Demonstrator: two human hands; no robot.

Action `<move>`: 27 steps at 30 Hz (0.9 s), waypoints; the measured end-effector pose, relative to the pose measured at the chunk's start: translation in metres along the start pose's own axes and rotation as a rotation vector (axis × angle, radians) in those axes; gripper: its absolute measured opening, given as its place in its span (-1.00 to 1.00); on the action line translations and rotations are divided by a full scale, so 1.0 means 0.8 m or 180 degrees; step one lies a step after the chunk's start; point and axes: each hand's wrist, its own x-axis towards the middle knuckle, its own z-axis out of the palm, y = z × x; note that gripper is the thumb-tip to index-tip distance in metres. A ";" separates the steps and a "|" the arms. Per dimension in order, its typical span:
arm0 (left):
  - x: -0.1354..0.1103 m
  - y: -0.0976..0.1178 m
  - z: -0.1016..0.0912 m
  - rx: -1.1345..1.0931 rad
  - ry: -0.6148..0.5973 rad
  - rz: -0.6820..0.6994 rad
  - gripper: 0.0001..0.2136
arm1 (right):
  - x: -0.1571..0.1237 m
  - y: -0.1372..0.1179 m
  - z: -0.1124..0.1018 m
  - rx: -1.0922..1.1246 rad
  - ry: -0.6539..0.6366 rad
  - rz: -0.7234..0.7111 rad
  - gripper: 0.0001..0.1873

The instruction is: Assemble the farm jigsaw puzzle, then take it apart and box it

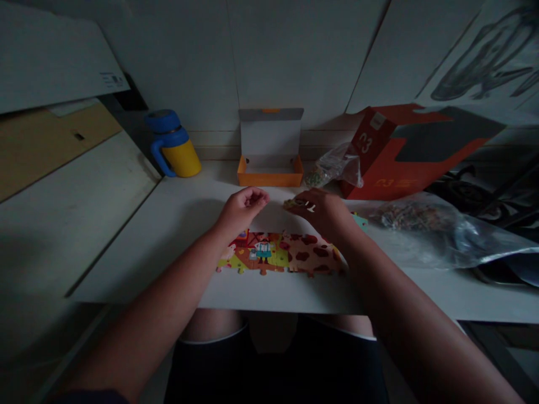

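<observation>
A strip of joined jigsaw puzzle pieces (269, 253) lies on the white table, showing a farm-like figure and a brown-spotted pattern. Above its left part hovers my left hand (247, 203), fingers curled in toward the thumb; whatever they may hold is hidden. My right hand (322, 206) is closed around a small bunch of puzzle pieces (289, 203), which stick out at its fingertips. A teal puzzle piece (360, 221) shows on the table beyond my right wrist, and my right forearm covers the strip's right end.
Behind the hands stands an open orange box (270, 179) with its lid raised. To its right are a clear bag of pieces (324, 171), a red box (379, 163) and a larger plastic bag (438, 230). A blue and yellow jug (181, 154) stands back left.
</observation>
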 end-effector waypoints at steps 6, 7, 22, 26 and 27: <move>0.003 -0.004 -0.005 0.0615 -0.0198 0.0170 -0.78 | -0.003 0.001 0.022 -0.1073 -0.0731 -0.0128 -0.76; 0.003 -0.005 -0.005 0.0686 -0.0248 0.0183 -0.78 | -0.003 0.001 0.024 -0.1072 -0.0716 -0.0148 -0.77; -0.001 -0.002 -0.014 0.1192 -0.0359 0.0233 -0.82 | -0.047 0.086 -0.109 0.0914 -0.0255 0.1068 -0.54; -0.002 -0.004 -0.016 0.1309 -0.0443 0.0318 -0.83 | -0.095 0.094 -0.140 0.0577 -0.0858 0.1509 -0.49; -0.003 -0.004 -0.016 0.1363 -0.0468 0.0343 -0.83 | -0.107 0.094 -0.143 0.0617 -0.0986 0.1564 -0.46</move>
